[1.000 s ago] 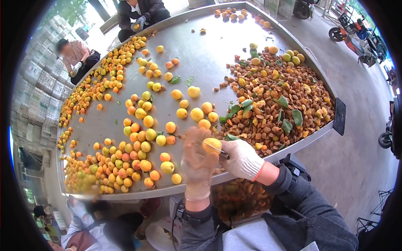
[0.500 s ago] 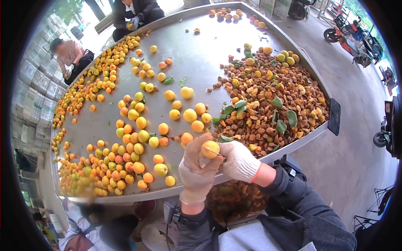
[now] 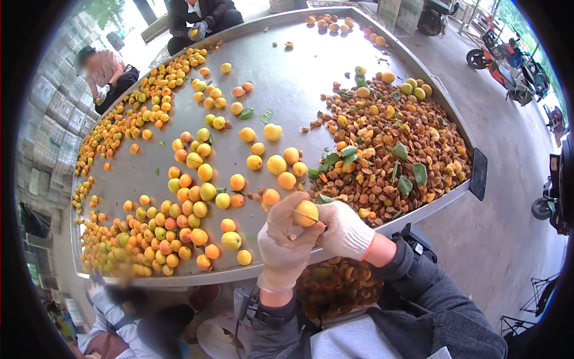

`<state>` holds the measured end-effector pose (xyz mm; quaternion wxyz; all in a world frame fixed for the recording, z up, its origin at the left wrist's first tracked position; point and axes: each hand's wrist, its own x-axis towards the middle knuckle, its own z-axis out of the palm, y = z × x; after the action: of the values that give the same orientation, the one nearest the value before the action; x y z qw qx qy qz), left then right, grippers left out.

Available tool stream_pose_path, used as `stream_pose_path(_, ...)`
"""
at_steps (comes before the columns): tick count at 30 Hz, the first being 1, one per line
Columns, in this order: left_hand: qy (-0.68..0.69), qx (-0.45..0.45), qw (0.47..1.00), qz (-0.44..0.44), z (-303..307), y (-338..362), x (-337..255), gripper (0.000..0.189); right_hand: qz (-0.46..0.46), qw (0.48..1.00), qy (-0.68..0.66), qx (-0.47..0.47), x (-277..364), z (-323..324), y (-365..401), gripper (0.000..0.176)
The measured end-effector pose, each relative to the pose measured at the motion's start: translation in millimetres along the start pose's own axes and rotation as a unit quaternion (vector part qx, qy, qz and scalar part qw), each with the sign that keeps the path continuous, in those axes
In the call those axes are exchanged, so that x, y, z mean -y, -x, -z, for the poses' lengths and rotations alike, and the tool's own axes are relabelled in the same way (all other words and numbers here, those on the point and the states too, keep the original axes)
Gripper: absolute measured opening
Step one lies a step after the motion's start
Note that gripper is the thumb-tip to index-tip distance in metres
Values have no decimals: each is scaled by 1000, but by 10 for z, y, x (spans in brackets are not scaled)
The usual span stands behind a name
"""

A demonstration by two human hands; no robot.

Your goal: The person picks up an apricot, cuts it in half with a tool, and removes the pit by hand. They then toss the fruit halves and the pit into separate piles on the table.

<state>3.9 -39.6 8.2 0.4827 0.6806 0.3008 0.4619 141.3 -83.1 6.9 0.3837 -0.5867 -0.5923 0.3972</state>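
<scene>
My left hand (image 3: 281, 248), in a pale glove, is closed around a yellow-orange apricot (image 3: 305, 212) just above the near edge of the metal table. My right hand (image 3: 344, 230), in a white knit glove with an orange cuff, grips a small knife (image 3: 318, 222). Its thin blade lies against the apricot, and most of the handle is hidden in my fingers. Below my wrists sits a container of apricot halves (image 3: 338, 284), partly covered by my arms. Several whole apricots (image 3: 277, 165) rest on the table just beyond my left hand.
A heap of brown apricot pits (image 3: 382, 161) with some leaves covers the table's right side. Many whole apricots (image 3: 161, 233) spread over its left. The metal table (image 3: 287, 72) has a raised rim. Co-workers sit at the far left and lower left. Scooters (image 3: 508, 66) stand at right.
The view has shifted slightly, so the table and fruit appear a little displaced. My hands stay together on the apricot and knife, and the blade now lies farther across the fruit's face.
</scene>
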Motion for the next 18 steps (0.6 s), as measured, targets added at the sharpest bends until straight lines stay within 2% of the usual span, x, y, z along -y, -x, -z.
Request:
stream_pose_path(1,156,-13,985,68,-15,10,10,54,-14,999,20,-36,0,-34,5,31)
stream_pose_path(2,157,-14,985,67,2,13,9,54,-28,996,40,-72,3,-51,8,31)
stream_pose_path(4,307,32,921,236,48,17,11,56,-20,995,71,-71,12,-41,8,34)
stream_pose_path(6,291,11,927,236,24,16,-30,55,-11,993,101,-68,29,-47,0,37)
stream_pose_path(8,272,-9,932,238,2,30,-30,54,-17,988,120,-99,58,-77,5,29)
stream_pose_path(10,49,-24,994,99,-10,45,11,53,-20,986,129,-100,93,-85,-5,28)
stream_pose_path(12,45,-34,994,94,-22,49,12,52,-26,985,138,-101,94,-77,-6,26)
stream_pose_path(14,41,-43,994,87,-16,48,-6,52,21,998,49,-25,63,-35,-22,19)
stream_pose_path(15,18,-25,996,79,2,39,-36,52,21,998,49,-26,17,-13,-40,19)
stream_pose_path(17,-3,-5,997,71,37,32,-53,52,77,988,-68,115,-145,3,-79,13)
stream_pose_path(18,64,23,993,93,60,31,-49,50,43,975,-193,98,-140,-65,-83,14)
